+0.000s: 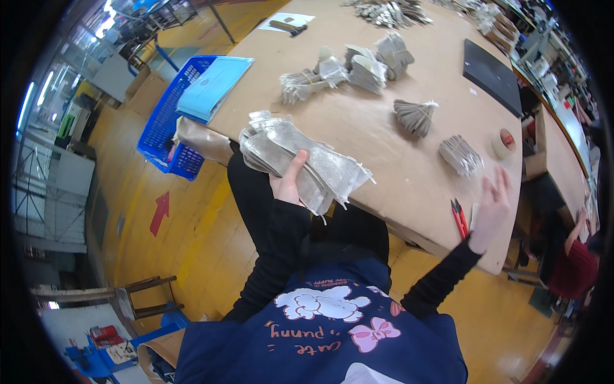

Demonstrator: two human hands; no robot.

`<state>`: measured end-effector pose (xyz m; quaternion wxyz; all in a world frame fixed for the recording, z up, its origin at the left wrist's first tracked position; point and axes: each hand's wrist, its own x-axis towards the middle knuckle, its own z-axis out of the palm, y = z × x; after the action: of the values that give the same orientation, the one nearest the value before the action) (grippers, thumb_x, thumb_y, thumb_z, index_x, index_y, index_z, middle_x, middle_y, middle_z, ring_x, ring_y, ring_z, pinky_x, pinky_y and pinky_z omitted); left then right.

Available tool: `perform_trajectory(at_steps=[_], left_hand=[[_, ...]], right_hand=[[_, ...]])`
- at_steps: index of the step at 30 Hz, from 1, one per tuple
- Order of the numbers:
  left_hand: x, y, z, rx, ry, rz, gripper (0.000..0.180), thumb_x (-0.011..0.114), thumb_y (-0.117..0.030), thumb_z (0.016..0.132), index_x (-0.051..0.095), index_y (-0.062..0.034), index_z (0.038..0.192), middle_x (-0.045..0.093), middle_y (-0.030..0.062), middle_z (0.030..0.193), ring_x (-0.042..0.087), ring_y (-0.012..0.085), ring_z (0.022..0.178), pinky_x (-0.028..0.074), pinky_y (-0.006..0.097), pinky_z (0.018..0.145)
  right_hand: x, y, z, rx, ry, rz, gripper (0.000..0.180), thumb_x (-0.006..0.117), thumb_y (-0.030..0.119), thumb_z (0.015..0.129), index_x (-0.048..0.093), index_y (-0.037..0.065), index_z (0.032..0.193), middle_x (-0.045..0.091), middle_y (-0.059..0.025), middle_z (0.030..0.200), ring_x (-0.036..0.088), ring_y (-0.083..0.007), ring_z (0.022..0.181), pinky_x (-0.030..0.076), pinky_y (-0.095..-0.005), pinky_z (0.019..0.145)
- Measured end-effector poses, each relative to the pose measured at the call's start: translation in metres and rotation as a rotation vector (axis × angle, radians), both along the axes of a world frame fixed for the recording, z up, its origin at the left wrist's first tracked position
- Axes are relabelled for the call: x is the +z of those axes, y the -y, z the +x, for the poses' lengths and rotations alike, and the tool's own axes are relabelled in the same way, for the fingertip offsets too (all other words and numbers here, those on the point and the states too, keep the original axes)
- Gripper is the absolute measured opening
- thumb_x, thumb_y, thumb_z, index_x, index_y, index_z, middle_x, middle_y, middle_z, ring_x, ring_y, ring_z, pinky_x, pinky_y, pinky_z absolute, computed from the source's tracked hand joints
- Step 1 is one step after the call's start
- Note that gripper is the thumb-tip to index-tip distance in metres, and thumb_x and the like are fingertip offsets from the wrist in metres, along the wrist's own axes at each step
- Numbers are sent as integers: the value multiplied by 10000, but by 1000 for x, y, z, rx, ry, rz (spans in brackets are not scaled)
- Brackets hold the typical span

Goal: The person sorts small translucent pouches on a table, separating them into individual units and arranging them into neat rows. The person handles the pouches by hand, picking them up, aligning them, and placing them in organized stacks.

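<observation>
Fanned stack of flat grey sole-shaped pieces [300, 163], dull felt-like surface, gripped in left hand [288, 185], thumb laid on top, held at near edge of table [396, 173]. Right hand [491, 208] raised above table's right corner, fingers spread, nothing held, slightly blurred. Red-handled scissors [458, 217] seen just beside it. Similar grey bundles [416, 116] scattered on smooth brown tabletop, bare room between. Blue basket [167, 121] partly covered at left edge.

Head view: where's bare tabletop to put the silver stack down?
Bare table lies ahead of the left hand and its silver stack, bordered by the tied bundles and grey fan. Crowded near the right hand: red cutters, tape roll.
</observation>
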<state>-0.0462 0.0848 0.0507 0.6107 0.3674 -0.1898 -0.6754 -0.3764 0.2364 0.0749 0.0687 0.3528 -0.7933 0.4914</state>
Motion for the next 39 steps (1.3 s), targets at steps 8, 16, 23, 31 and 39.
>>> perform_trajectory(at_steps=[8,16,23,31,39], left_hand=[[-5,-30,-33,-273,192,5,726,823,-63,738,408,5,1330,550,137,1235,573,237,1108,484,362,945],[0,-38,-33,-437,152,-54,617,807,-101,776,452,-13,1273,585,116,1167,604,209,1042,512,349,870],[5,-31,-30,-442,69,-30,523,721,-142,863,453,-19,1294,582,114,1186,606,220,1050,523,361,858],[-2,-4,-24,-483,-160,116,548,503,-220,853,431,16,1342,556,174,1278,558,318,1165,434,461,1015],[-29,38,-53,-577,-259,78,532,491,-137,792,449,25,1297,554,171,1259,540,329,1175,419,471,1027]], right_hand=[[16,46,128,801,52,107,520,732,185,794,580,20,1263,553,-173,1304,549,-318,1188,447,-373,967],[15,51,141,942,224,164,606,734,259,785,516,-22,1276,641,-211,1108,633,-365,997,512,-393,842],[14,59,145,861,198,159,594,715,213,776,497,-28,1273,639,-257,1063,640,-389,960,518,-397,819],[1,82,137,654,492,-17,530,663,74,777,479,-39,1261,666,-201,1045,678,-248,942,516,-320,817],[-29,49,46,420,866,-236,539,610,-16,810,465,-19,1329,637,-110,1128,608,-175,1023,469,-277,890]])
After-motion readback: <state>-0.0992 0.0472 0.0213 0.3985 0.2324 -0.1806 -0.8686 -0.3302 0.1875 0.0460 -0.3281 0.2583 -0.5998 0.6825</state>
